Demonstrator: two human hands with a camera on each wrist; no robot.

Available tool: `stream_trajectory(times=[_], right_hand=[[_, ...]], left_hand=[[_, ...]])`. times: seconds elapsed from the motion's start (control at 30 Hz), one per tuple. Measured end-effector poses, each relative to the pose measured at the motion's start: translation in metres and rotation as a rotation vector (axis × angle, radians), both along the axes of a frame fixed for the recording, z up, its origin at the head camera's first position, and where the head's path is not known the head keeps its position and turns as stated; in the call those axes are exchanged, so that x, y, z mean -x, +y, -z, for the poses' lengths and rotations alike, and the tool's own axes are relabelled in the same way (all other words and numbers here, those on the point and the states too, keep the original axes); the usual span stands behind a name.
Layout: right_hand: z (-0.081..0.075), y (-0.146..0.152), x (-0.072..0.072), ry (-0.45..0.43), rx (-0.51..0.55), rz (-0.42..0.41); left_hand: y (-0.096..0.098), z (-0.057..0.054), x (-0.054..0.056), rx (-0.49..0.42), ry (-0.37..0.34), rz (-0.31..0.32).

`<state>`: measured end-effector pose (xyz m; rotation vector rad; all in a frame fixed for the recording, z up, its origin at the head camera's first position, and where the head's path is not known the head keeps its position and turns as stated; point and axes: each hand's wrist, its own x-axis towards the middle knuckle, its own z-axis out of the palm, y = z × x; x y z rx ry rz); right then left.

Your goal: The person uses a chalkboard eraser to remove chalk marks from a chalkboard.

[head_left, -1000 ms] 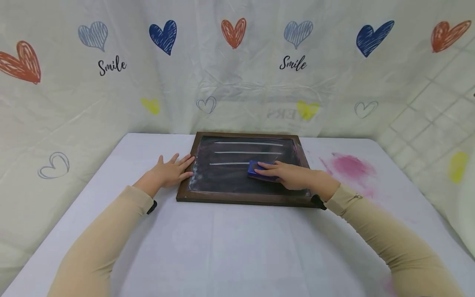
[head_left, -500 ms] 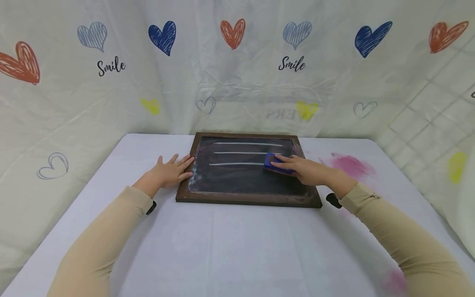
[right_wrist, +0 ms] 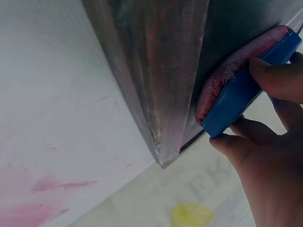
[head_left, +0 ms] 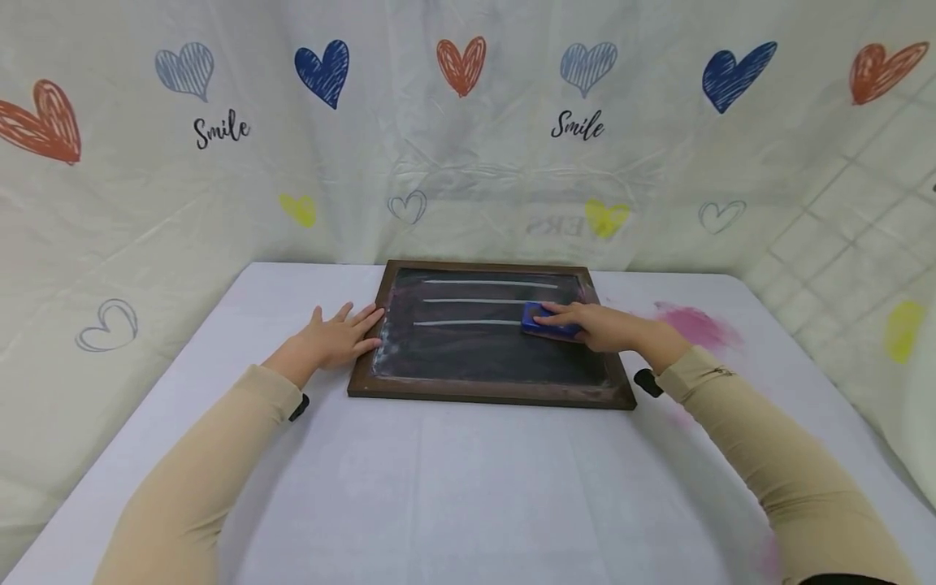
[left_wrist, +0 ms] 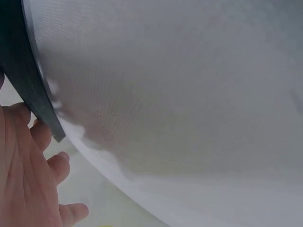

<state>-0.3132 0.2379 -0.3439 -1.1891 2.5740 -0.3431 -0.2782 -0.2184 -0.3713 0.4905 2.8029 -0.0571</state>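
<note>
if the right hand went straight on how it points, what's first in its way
Probably the lowest chalk line: the right hand points leftward across the board, and that line runs to the eraser it holds. The middle line runs close by.

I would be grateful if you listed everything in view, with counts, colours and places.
Framed chalkboard: one, black with brown frame, flat on the table
Chalk lines: three, white, across the chalkboard's upper part
Chalkboard eraser: one, blue with pinkish pad, at the lowest line's right end
Table: one, white, under the chalkboard
Smudges: several, pink, table's right side
Backdrop: off-white, behind the table
Printed hearts: at least thirteen, red, blues, yellow and outlined, on the backdrop
"Smile" words: two, black, on the backdrop
Sleeves: two, beige, on the forearms
Left hand: one, on the frame's left edge
Right hand: one, gripping the eraser
</note>
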Motion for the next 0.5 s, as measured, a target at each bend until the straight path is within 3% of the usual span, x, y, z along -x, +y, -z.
stream_trajectory(times=[0.23, 0.5], right_hand=[[0.0, -0.016, 0.014, -0.016, -0.03, -0.029], [-0.003, -0.071, 0.028, -0.088, -0.089, -0.068]], left_hand=[[-0.003, 0.0, 0.0, -0.006, 0.007, 0.009], [-0.002, 0.003, 0.003, 0.003, -0.011, 0.001]])
